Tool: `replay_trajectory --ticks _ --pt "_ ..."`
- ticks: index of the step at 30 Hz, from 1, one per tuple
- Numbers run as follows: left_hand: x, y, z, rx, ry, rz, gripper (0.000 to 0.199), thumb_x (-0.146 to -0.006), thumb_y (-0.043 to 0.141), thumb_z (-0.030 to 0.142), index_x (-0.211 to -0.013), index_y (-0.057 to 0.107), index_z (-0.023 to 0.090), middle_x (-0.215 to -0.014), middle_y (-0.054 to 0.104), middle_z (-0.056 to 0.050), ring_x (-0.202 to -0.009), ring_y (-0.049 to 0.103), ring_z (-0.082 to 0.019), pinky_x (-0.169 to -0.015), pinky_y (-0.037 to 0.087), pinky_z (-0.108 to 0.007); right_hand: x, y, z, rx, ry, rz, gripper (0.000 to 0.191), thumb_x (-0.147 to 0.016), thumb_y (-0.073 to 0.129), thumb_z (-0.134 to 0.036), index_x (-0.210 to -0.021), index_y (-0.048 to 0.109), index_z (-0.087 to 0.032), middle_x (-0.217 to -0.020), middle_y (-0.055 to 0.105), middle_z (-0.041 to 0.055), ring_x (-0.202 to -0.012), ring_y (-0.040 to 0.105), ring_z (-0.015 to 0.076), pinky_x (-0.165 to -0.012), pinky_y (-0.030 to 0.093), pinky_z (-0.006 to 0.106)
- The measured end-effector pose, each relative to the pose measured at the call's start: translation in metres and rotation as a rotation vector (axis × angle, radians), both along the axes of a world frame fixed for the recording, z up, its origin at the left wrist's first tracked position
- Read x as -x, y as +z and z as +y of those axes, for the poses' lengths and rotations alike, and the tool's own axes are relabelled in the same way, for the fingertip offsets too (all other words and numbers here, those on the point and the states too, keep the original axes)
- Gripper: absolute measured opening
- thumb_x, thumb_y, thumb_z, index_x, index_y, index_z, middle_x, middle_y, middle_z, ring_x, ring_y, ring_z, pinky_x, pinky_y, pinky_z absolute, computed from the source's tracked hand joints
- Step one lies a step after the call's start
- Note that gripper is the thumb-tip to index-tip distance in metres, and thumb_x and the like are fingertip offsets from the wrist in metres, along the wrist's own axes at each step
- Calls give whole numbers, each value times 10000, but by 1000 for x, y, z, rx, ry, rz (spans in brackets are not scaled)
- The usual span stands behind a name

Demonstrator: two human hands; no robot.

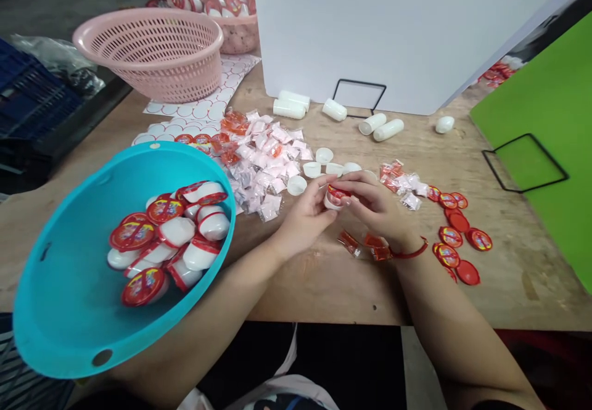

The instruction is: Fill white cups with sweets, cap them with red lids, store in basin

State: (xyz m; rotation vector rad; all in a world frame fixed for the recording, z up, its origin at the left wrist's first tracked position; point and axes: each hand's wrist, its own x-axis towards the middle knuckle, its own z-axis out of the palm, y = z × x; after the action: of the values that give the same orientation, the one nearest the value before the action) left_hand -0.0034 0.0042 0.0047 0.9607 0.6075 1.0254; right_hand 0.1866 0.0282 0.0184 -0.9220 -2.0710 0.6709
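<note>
Between my hands is a small white plastic cup (331,204) with a red lid (340,192) at its top. My left hand (305,216) wraps its fingers and thumb around the cup from the left. On the right, the fingers of my right hand (377,206) are closed over the lid; they partly hide it, so I cannot tell how firmly it sits. Several empty white cups (312,169) lie just beyond my hands. Small orange-red packets (349,243) lie on the wood below them. To the right are several red lids (451,236), some with printed tops.
A blue basin (60,287) with several closed red-and-white containers overhangs the table's left side. Behind it are a pink basket (157,58) and a heap of clear packets (268,151). White cylinders (289,108) lie before a white board (370,28); a green board (550,132) stands right.
</note>
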Motion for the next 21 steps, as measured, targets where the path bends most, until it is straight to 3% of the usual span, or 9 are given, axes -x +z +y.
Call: replay_trajectory --ticks 8,15,18,21 --pt "-3 -14 0 -142 12 200 734 -902 674 210 -1547 330 276 -1334 677 -112 -1266 626 -261 -1147 425 -490 -5 -12 -1 119 0 94 285 -1050 501 -339 -1201 741 -313 -1160 684 58 -1102 641 214 -992 522 407" --pt "-3 -18 2 -134 25 132 723 -913 681 262 -1539 320 263 -1362 664 -118 -1343 573 -256 -1197 368 -491 -2 -16 -5 47 -20 59 321 -1062 444 -333 -1230 712 -280 -1152 665 76 -1105 626 232 -983 508 431" --pt "-4 -17 2 -117 21 100 725 -891 718 296 -1509 341 249 -1331 679 -122 -1309 599 -258 -1170 396 -476 -5 -16 -5 17 30 20 315 -1005 558 -354 -1292 664 -277 -1138 648 77 -1058 630 238 -944 522 431" --pt "-4 -13 1 -79 28 96 747 -860 756 314 -1490 361 241 -1289 696 -120 -1250 635 -246 -1123 439 -435 -5 -16 -5 -51 32 -28 460 -887 723 -381 -1319 620 -263 -1152 633 86 -1048 623 249 -929 536 436"
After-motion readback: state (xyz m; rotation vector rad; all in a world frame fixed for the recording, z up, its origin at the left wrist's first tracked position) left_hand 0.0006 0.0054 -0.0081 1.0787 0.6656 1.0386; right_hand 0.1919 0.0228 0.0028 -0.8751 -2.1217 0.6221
